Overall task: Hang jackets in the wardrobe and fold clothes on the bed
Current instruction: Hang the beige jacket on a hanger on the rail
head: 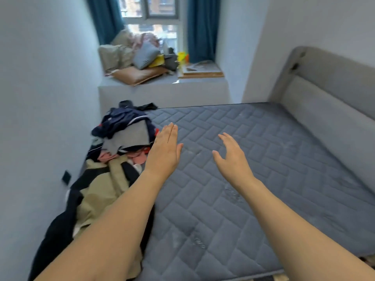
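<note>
Clothing pile (113, 159) heaped along left edge of bare quilted mattress (253, 159), against wall, long axis running from near corner toward window ledge (162, 86); tan-and-black jacket (101, 187) at near end, grey and navy garments (127, 128) stacked at far end. Left hand (164, 151) flat with fingers straight and together, right hand (231, 155) with fingers spread and relaxed, both held above mattress beside pile, gripping nothing. Ledge loaded with cushions and bags (138, 57); grey headboard (324, 88) at right.
</note>
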